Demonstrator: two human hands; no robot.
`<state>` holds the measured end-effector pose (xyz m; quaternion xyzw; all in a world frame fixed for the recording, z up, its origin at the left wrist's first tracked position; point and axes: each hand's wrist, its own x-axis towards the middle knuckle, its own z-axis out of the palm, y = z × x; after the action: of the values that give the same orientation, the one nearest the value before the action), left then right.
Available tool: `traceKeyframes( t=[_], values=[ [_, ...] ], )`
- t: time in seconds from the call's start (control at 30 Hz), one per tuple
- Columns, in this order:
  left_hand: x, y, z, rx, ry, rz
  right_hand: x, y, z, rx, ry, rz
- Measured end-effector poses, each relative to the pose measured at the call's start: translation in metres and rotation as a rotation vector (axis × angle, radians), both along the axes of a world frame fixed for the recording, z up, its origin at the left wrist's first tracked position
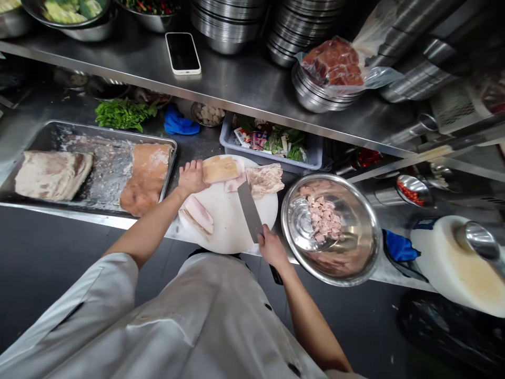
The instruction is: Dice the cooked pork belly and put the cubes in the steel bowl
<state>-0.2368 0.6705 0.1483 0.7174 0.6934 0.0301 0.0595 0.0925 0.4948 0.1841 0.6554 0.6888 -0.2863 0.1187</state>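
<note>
My right hand (272,246) is closed around the handle of a cleaver (251,213). The blade's tip end lies by the cut edge of a pale slice of pork (235,182) on a round white cutting board (231,226). With fingers bent, my left hand (192,177) holds the left end of a skin-on piece of pork belly (220,169). Right of the blade is another fatty chunk of pork (264,180). A separate strip of pork belly (199,215) lies at the board's lower left, touched by neither hand.
At left, a metal tray (106,138) holds two large pork slabs. A steel bowl (371,231) with small meat pieces stands right of the board. Behind are a plastic bin (272,158), greens (124,113) and a blue cloth (179,121). A steel shelf (145,68) overhangs them, carrying a phone (183,52).
</note>
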Motion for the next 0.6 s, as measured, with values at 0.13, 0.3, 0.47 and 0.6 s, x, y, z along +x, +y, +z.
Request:
traceKeyframes(
  t=[0.13, 0.3, 0.47, 0.6],
  values=[
    [-0.012, -0.031, 0.014, 0.008, -0.049, -0.281, 0.0, -0.018, -0.006, 0.013, -0.026, 0.013],
    [-0.037, -0.091, 0.011, -0.319, -0.019, -0.891, 0.017, -0.045, -0.001, -0.05, 0.099, 0.049],
    [-0.001, -0.091, -0.006, -0.296, 0.1, -0.535, 0.041, -0.062, -0.008, -0.03, 0.179, -0.015],
    [0.038, -0.074, -0.004, -0.145, 0.06, -0.146, 0.051, -0.065, -0.017, -0.01, 0.202, -0.054]
  ],
)
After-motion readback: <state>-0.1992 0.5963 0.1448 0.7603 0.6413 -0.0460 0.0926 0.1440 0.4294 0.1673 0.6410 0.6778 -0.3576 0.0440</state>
